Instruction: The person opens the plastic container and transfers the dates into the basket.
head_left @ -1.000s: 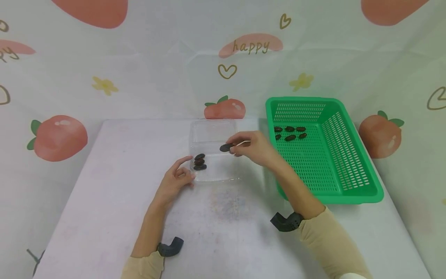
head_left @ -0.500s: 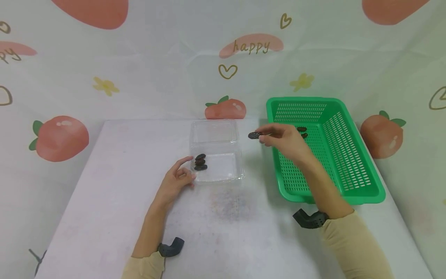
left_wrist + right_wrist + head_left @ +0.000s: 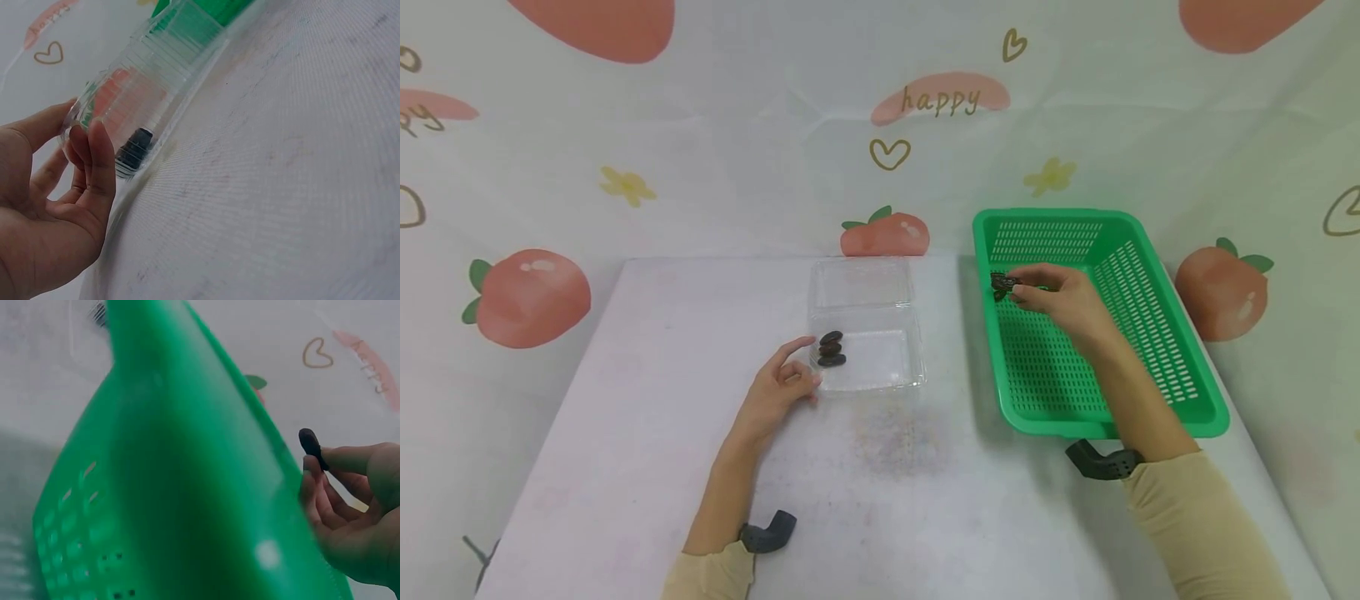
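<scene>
My right hand (image 3: 1067,304) pinches a dark, wrinkled date (image 3: 309,442) between thumb and fingers, over the left part of the green basket (image 3: 1112,428). Other dates lie in the basket under that hand, mostly hidden by it. A clear plastic clamshell box (image 3: 883,360) stands on the table with its lid folded back. Three dates (image 3: 831,350) lie in a column along the box's left side. The left hand (image 3: 775,390) holds that side of the box, index finger at the back and thumb at the front.
The basket's raised wall (image 3: 181,456) rises between the right wrist and the box. A white-covered table (image 3: 647,400) carries everything. Behind it hangs a patterned cloth (image 3: 737,125).
The right hand has moved right, from above the box to over the basket, carrying the date. The left hand and the box have stayed in place.
</scene>
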Available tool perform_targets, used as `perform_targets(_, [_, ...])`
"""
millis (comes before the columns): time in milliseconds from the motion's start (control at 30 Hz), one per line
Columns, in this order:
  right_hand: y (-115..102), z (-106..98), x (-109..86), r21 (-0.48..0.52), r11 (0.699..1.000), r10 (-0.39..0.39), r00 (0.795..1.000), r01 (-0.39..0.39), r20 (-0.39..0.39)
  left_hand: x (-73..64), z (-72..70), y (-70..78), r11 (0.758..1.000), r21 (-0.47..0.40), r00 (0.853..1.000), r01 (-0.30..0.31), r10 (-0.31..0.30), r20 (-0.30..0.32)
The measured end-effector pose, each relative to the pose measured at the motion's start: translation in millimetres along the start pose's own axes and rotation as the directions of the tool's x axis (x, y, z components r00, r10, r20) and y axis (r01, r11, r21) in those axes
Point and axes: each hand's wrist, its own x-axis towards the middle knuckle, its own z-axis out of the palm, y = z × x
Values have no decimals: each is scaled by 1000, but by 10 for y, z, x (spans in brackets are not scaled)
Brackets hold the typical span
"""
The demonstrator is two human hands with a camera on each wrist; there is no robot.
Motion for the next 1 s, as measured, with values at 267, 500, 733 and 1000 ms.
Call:
perform_targets(267, [156, -118, 38, -52, 999, -9, 999, 10, 32, -1, 11, -1, 1000, 8, 1000, 8, -8, -8])
perform_targets(500, [266, -200, 73, -189, 982, -8, 998, 20, 68, -7, 21, 1, 1000, 8, 1000, 8, -8, -16])
perform_targets(733, [426, -192, 135, -246, 969, 3, 998, 13, 63, -7, 25, -3, 1000, 4, 1000, 9, -9, -17])
perform_targets(1000, [521, -141, 176, -178, 984, 48, 996, -32, 82, 0, 15, -9, 1000, 8, 1000, 15, -15, -18])
